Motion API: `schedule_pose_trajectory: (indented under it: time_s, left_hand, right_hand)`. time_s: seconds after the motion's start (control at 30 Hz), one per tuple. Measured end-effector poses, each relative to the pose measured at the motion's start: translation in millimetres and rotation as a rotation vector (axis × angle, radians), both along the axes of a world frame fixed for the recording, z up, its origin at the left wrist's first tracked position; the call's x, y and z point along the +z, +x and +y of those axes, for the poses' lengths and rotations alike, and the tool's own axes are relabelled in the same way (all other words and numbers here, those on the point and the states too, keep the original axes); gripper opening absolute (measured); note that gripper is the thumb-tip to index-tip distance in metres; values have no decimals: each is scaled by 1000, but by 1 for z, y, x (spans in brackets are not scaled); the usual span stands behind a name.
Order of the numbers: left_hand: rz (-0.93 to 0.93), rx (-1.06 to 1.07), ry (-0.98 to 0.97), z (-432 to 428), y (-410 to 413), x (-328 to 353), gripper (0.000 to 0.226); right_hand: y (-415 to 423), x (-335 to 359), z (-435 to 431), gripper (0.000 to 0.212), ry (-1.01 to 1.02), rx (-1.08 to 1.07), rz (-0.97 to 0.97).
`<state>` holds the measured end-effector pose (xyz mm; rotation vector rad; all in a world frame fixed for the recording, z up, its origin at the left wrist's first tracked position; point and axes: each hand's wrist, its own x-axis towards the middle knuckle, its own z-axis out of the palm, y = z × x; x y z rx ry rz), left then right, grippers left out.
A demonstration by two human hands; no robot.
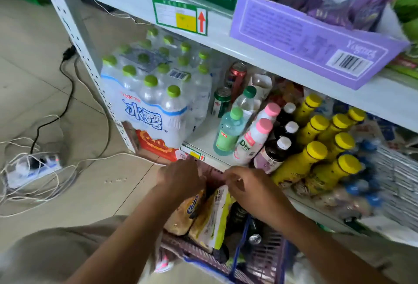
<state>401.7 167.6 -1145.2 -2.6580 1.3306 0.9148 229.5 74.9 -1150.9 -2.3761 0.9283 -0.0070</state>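
Standing upright in the basket (267, 259), the chips bag (186, 212) and yellow bag (213, 218) are found just below the left hand (181, 176) and right hand (247, 187). Whether either top is pinched cannot be told; each should be gripped by its seam and kept upright.

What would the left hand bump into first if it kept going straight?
Probably the price label on the edge of the shelf, just beyond the left hand; depth is hard to judge.
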Motion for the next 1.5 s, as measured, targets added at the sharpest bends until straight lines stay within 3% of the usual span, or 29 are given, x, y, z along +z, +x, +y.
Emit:
schedule_pose_trajectory:
  time_s: [0.07,0.2,0.37,0.6,0.7,0.77,0.87,1.03,1.17,1.27,1.33,1.43,1.5]
  left_hand:
    - [10,46,-91,0,11,8,40]
    - [77,50,-241,-2,25,22,48]
    - [60,34,-242,1,41,34,45]
    - [112,26,-300,-2,52,47,35]
    - [111,32,-332,-3,53,50,34]
    - [98,23,-318,-4,51,49,33]
    - [109,-2,-326,-10,49,47,33]
    - [73,-70,-252,-14,48,46,30]
    - [81,-106,-197,-15,46,43,30]
    - [79,-93,-200,-12,45,45,33]
    - [52,-109,-186,-9,45,45,45]
    - [46,-134,-113,-1,41,38,89]
    - [83,-62,-157,-1,38,32,106]
  right_hand:
    - [29,27,-11,18,-37,17,-115]
    - [107,64,-52,21,-184,64,-154]
    - [189,62,-111,9,-530,112,141]
    - [236,30,-162,40,-616,164,601]
    - [246,20,-180,76,-562,188,723]
    - [250,15,-184,89,-520,209,753]
    - [249,8,-188,91,-513,157,651]
    - [236,28,-191,70,-419,109,497]
    - [208,65,-178,79,-436,10,326]
    - [180,90,-150,61,-418,-22,100]
    - [159,103,-124,56,-336,-31,-104]
    - [127,110,-87,54,-362,1,-292]
    - [106,111,-67,54,-331,2,-408]
